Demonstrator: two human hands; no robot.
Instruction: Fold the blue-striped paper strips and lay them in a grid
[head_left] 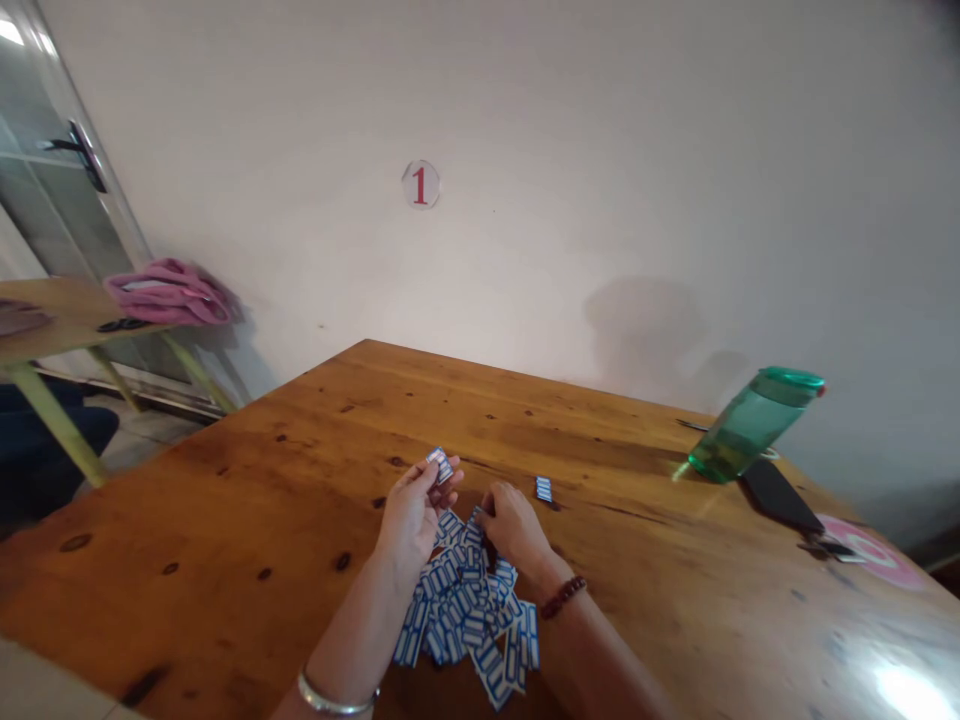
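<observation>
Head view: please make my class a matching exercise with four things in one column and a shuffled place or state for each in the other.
Things:
1. Left hand
2. Green bottle
3. Right hand
4. Pink bundle

Places or states:
A. On the side table
B. Dark bead bracelet at its wrist
C. Holding a blue-and-white piece
D. Toward the right of the wooden table

Pairs: 1-C, 2-D, 3-B, 4-A
</observation>
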